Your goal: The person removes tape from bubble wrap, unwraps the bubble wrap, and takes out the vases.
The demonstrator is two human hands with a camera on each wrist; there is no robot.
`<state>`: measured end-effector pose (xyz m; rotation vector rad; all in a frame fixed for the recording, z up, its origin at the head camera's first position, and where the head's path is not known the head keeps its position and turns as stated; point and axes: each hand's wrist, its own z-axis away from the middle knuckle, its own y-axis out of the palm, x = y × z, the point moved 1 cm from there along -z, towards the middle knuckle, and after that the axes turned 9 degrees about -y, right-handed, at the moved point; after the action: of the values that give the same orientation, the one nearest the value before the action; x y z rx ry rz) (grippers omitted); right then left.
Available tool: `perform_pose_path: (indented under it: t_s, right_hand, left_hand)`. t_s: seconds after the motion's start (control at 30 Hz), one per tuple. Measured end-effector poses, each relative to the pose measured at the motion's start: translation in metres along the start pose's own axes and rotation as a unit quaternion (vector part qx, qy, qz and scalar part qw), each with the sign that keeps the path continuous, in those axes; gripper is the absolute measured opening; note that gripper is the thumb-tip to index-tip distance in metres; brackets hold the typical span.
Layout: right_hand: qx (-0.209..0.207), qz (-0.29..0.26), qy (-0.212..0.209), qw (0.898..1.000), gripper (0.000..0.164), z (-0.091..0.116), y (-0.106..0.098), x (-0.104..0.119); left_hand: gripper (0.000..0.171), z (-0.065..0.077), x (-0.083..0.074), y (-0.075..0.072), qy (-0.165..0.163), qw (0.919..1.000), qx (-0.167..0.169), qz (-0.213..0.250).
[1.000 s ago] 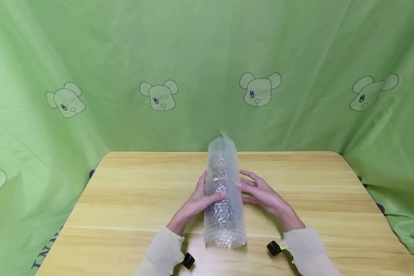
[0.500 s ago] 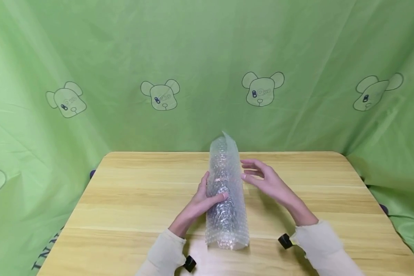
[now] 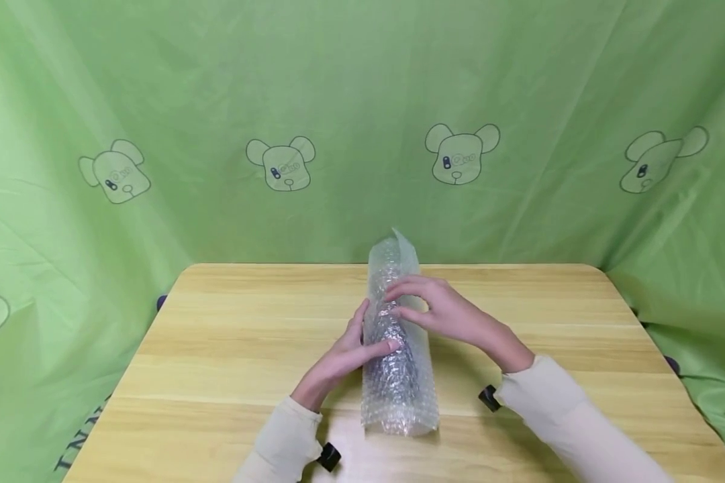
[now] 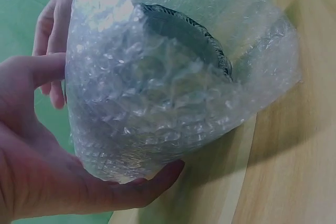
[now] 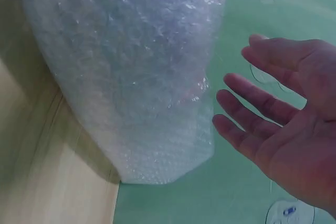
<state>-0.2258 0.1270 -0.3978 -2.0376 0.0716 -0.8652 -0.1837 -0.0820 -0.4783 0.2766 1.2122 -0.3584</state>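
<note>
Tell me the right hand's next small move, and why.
Probably lower the right hand onto the bubble-wrap roll and press lightly: that hand hovers over the roll holding nothing, while the left hand grips it from the other side.

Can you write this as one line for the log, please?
left hand: holds bubble-wrap roll | right hand: above roll, holding nothing | roll: lies on wooden table

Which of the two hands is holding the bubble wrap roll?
The left hand: its thumb lies across the bubble wrap roll, with fingers along the side. The right hand is over the roll, fingers loosely bent, not gripping it.
</note>
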Motion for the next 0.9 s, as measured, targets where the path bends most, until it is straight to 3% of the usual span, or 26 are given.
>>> perform_pose_path:
  t_s: [0.2, 0.33, 0.6, 0.9]
  right_hand:
    - [0.075, 0.072, -0.035, 0.994, 0.025, -0.015, 0.002, 0.002]
    - [0.104, 0.097, -0.055, 0.988, 0.023, -0.022, 0.000, 0.002]
    - [0.131, 0.111, -0.045, 0.984, 0.019, -0.027, 0.005, 0.001]
    - [0.138, 0.123, -0.037, 0.982, 0.014, -0.031, 0.013, 0.004]
  left_hand:
    - [0.118, -0.001, -0.002, 0.001, -0.010, 0.9999, -0.008, -0.007]
    - [0.117, -0.002, -0.004, 0.001, -0.005, 0.9999, -0.015, -0.004]
    - [0.118, -0.002, -0.002, 0.001, -0.012, 0.9996, -0.019, -0.016]
    - [0.118, -0.003, 0.000, -0.002, -0.022, 0.9994, -0.025, 0.014]
